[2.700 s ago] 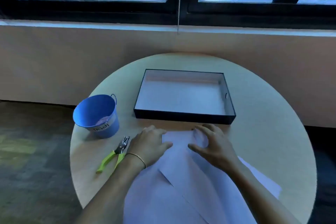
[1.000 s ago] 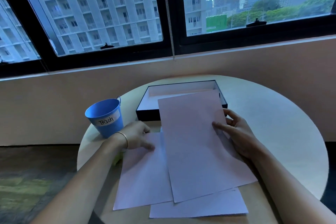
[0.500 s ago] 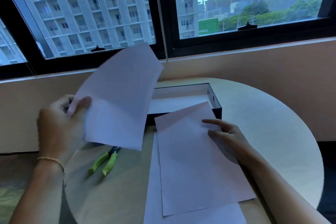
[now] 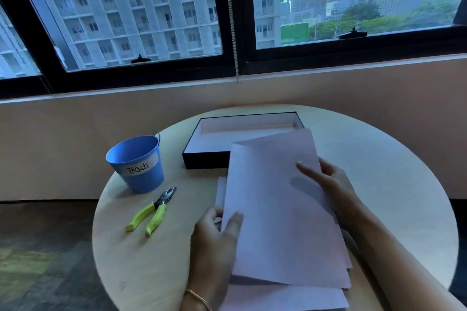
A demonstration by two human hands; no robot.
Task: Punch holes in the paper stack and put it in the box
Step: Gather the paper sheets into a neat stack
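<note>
A stack of white paper sheets (image 4: 280, 209) is gathered between both my hands, tilted up over the table's middle. My left hand (image 4: 214, 242) grips its left edge, thumb on top. My right hand (image 4: 328, 184) holds the right edge, a finger lying across the top sheet. Another sheet (image 4: 278, 296) lies flat underneath. The black open box (image 4: 202, 159) with a white inside stands beyond the papers, its near right part hidden by them. A hole punch (image 4: 151, 209) with green handles lies on the table to the left.
A blue bucket (image 4: 136, 164) labelled "Trash" stands at the left of the round table (image 4: 379, 171), behind the punch. A wall and a window sill run behind the table. The table's edge curves close on both sides.
My left hand has brought its lifted sheet down onto the sheet under my right hand. Both hands now hold the gathered sheets. The bucket is back in view.
</note>
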